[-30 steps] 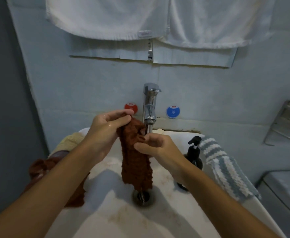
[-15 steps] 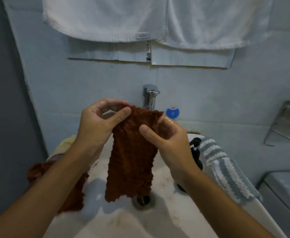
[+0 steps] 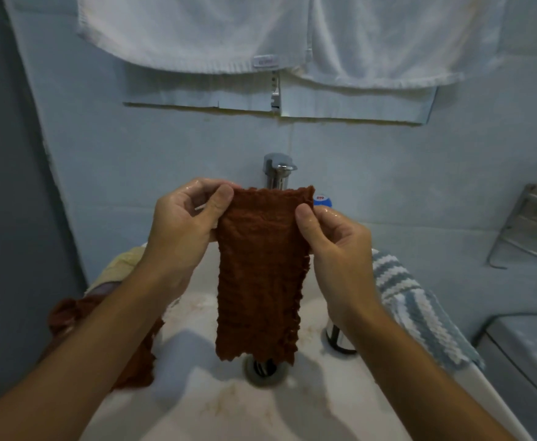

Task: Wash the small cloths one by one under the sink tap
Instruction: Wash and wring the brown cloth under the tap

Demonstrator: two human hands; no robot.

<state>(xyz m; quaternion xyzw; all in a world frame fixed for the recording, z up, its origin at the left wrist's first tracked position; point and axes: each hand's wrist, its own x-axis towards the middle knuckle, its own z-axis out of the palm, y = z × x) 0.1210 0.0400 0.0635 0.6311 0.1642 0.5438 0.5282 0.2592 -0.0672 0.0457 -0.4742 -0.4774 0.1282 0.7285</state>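
Note:
A wet rust-brown cloth [image 3: 261,268] hangs spread flat above the white sink [image 3: 292,409], in front of the chrome tap [image 3: 278,170]. My left hand [image 3: 184,227] pinches its top left corner between thumb and fingers. My right hand [image 3: 334,237] pinches its top right corner. The cloth's lower edge dangles just above the drain [image 3: 265,369]. The tap's spout is hidden behind the cloth. Both hands look wet.
Another brown cloth [image 3: 69,316] and a pale yellow cloth [image 3: 124,259] lie on the sink's left rim. A blue-and-white striped cloth [image 3: 420,313] drapes over the right rim. A soap dispenser base [image 3: 340,340] stands behind my right wrist. White towels [image 3: 197,30] hang above.
The cloth was bunched under the tap; both hands have lifted it and pulled it apart, so it now hangs spread flat, higher and wider than before.

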